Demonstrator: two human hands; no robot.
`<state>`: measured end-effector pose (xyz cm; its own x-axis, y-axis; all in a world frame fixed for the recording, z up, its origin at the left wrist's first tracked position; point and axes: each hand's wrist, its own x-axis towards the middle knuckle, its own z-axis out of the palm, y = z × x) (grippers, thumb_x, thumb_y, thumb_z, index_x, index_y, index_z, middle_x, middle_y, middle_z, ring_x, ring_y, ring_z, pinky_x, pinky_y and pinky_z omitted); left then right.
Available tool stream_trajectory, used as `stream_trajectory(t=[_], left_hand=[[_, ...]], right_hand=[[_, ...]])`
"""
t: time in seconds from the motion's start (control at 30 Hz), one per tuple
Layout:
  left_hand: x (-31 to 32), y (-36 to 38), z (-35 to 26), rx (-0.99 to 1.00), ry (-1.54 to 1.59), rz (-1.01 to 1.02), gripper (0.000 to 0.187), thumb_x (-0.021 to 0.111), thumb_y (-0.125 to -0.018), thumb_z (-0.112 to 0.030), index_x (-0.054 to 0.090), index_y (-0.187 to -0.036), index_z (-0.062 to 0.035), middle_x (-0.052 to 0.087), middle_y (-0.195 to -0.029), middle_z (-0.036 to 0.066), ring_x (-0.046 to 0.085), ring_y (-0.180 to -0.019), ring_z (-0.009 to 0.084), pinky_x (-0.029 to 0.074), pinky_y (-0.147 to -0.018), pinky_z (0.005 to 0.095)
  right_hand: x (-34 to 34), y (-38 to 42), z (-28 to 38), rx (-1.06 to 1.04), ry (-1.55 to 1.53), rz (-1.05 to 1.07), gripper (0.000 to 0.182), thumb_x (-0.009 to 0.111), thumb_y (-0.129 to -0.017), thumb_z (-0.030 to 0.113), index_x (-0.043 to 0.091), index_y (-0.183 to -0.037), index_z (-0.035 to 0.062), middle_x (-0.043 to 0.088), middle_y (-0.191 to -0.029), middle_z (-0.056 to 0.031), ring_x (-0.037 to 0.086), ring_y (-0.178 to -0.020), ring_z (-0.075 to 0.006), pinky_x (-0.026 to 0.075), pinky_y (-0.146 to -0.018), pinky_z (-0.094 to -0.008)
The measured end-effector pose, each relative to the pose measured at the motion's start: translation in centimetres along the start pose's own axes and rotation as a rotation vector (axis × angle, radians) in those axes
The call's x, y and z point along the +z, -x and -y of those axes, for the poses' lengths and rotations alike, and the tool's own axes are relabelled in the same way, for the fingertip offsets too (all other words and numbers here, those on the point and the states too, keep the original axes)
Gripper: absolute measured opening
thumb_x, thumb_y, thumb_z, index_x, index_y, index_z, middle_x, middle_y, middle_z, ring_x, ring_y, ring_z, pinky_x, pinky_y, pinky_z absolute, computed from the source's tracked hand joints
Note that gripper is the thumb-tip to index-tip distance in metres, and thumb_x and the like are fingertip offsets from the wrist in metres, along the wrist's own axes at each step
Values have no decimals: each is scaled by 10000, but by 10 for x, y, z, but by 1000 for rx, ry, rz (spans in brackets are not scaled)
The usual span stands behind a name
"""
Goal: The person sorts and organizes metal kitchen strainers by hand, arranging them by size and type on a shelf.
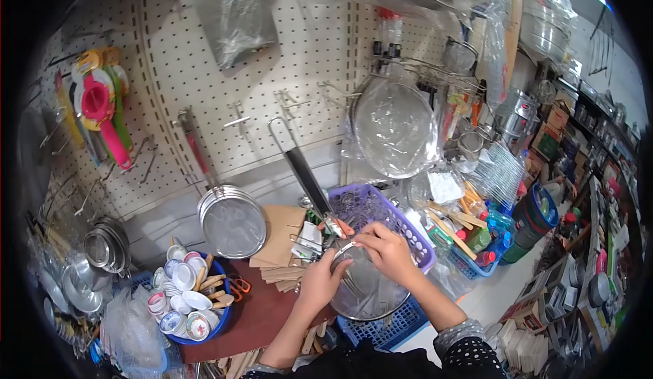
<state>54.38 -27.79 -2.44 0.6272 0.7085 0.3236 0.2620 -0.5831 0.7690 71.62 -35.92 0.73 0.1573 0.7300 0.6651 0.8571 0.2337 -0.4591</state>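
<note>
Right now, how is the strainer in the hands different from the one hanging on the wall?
The held strainer lies low over the blue basket, gripped by the left hand and right hand. The hanging strainer dangles untouched against the pegboard. Held one has a black handle; hanging one a red. Both are round metal mesh.

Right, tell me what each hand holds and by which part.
Both hold a metal strainer: the left hand on its near rim, the right hand at the rim where the black handle joins.
</note>
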Motion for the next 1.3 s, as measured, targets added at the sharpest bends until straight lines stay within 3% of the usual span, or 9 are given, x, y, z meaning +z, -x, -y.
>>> stream_trajectory(t=[0.07,0.2,0.4,0.6,0.77,0.87,0.97,1.17,1.3], left_hand=[[-32,19,5,12,-30,-69,255,653,-959,-307,610,-1030,-67,651,-699,191,645,-664,429,471,-568,484],[-92,45,-10,-83,-124,-108,210,679,-930,-237,684,-1005,-41,678,-817,192,674,-736,362,490,-642,406],[-158,77,13,-124,-165,-187,230,689,-911,-266,695,-977,-46,659,-758,150,656,-699,324,472,-619,395],[-203,92,48,-222,-273,-175,249,659,-926,-317,698,-955,-73,654,-756,146,641,-708,340,465,-634,412],[-230,76,79,-134,-377,-198,304,631,-941,-375,667,-885,-78,643,-717,145,636,-715,364,482,-636,464],[-234,60,102,-110,-408,-243,313,638,-934,-383,664,-871,-77,621,-663,142,621,-685,377,482,-635,472],[-239,42,116,-112,-414,-180,358,623,-939,-423,662,-879,-72,651,-709,177,644,-715,402,477,-623,490],[-235,13,136,-118,-370,-166,395,604,-949,-451,659,-894,-64,668,-757,199,650,-752,423,477,-629,501],[-227,-2,159,-143,-314,-165,402,599,-952,-457,659,-899,-63,667,-754,198,647,-761,427,477,-637,503]], right_hand=[[19,-3,26,-31,-52,-29,144,690,-861,58,740,-994,78,655,-941,-61,689,-783,-254,531,-649,-363],[51,-4,70,-20,-195,-63,172,699,-847,12,735,-1006,63,646,-933,-60,694,-763,-217,523,-637,-337],[105,-14,128,3,-323,-20,169,686,-872,19,736,-1025,69,648,-939,-53,693,-735,-191,523,-636,-327],[168,-19,161,80,-425,-21,340,649,-887,-9,732,-1182,138,686,-948,-69,712,-813,-195,527,-687,-316],[212,-34,159,72,-474,-36,379,620,-895,-34,716,-1219,137,696,-945,-90,713,-831,-206,529,-703,-316],[235,-46,154,74,-498,-141,346,690,-860,-41,730,-1180,84,682,-866,-110,651,-729,-184,504,-667,-281],[248,-54,142,118,-469,-99,381,617,-890,-38,723,-1207,143,688,-928,-93,706,-822,-215,527,-705,-324],[264,-75,119,124,-349,-116,382,620,-892,-5,735,-1191,203,687,-915,-58,686,-793,-238,518,-695,-345],[274,-86,104,134,-328,-79,318,660,-901,33,737,-1179,169,677,-881,-75,662,-754,-206,497,-687,-292]])
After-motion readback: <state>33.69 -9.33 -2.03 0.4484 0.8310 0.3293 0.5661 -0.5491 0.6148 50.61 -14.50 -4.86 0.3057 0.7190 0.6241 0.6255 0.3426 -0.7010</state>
